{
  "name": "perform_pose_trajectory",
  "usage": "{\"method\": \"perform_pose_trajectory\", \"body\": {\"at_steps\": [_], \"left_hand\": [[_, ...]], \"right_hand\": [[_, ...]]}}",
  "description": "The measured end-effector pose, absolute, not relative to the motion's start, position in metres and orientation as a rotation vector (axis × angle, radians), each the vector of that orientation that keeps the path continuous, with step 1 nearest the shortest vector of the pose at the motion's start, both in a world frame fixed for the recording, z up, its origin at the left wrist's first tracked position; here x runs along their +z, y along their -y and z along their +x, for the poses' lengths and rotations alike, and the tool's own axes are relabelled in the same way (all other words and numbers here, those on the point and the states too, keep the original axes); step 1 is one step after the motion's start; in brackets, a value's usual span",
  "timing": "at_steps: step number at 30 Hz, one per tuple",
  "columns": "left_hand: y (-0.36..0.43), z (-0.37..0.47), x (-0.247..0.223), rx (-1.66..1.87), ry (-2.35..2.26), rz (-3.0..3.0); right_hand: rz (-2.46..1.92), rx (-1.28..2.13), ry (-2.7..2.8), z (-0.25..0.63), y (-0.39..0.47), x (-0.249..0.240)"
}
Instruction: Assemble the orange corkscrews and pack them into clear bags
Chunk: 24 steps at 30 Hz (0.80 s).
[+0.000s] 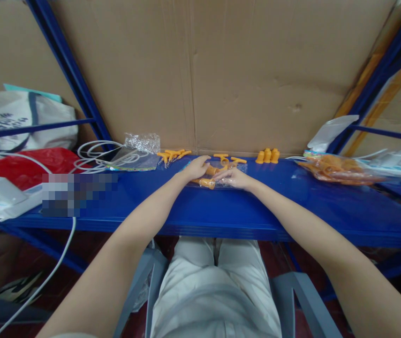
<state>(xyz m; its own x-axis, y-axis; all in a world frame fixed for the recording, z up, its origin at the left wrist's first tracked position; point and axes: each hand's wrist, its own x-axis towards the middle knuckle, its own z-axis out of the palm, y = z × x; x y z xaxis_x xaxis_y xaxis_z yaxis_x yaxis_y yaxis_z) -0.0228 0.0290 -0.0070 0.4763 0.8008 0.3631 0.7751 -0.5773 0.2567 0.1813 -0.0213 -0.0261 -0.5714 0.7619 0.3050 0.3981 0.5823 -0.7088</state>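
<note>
Orange plastic parts (207,183) lie in or under a clear plastic bag (224,184) on the blue table (221,211). At the left side of the bag is my left hand (198,168), its fingers curved over the parts. My right hand (233,178) touches the bag from the right, fingers pointing left toward the orange parts. What either hand grips is too small to make out. Just behind the hands are orange T-shaped pieces (238,160). Orange handles with metal spirals (172,155) lie to the left, and several orange bottle-shaped pieces (268,156) stand to the right.
A white cable (98,152), a clear bag (140,157), a red bag (34,162) and a white power strip (20,202) lie on the left. A bag of orange parts (337,169) is at the right. Cardboard (238,80) stands behind, between blue posts (70,70).
</note>
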Motion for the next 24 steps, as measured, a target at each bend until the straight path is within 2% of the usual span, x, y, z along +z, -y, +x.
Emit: {"method": "perform_pose_trajectory", "body": {"at_steps": [5, 14, 18, 24], "left_hand": [[-0.029, -0.022, -0.007, 0.670, -1.327, 2.696], [-0.022, -0.018, -0.007, 0.241, -1.348, 2.654], [-0.026, -0.017, -0.008, 0.207, -1.333, 2.653], [-0.036, -0.017, -0.011, 0.149, -1.364, 2.651]], "right_hand": [[-0.870, 0.824, 2.259, 0.184, 0.017, -0.026], [-0.877, 0.771, 2.298, 0.183, 0.021, -0.024], [-1.022, 0.552, 2.191, 0.182, 0.025, -0.015], [-1.345, 0.053, 1.705, 0.210, 0.014, -0.005]]}}
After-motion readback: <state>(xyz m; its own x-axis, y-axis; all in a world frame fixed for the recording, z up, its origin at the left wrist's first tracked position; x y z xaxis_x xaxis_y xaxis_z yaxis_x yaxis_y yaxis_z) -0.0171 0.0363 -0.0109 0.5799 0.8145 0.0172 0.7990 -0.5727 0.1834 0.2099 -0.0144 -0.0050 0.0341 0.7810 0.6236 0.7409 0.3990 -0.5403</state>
